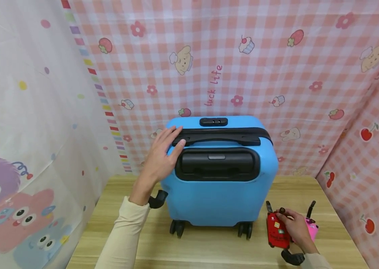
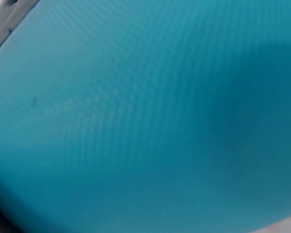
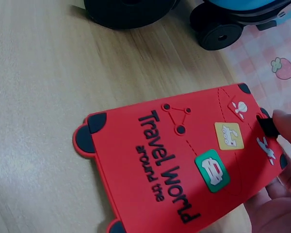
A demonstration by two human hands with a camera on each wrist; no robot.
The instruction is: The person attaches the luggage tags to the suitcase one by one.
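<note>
A light-blue suitcase stands upright on its black wheels. My left hand rests on its upper left corner, fingers extended, with the thumb touching the end of the black carry handle. The blue shell fills most of the left wrist view, and no fingers show there. Low on the right, my right hand pinches a red luggage tag near its strap end. The tag's front, seen in the right wrist view, reads "Travel World around the". Behind that hand lies a partly hidden pink tag with a black strap.
The wooden tabletop carries everything. A pink checked cloth hangs close behind the suitcase. White patterned cloth borders the left side, and more checked cloth borders the right.
</note>
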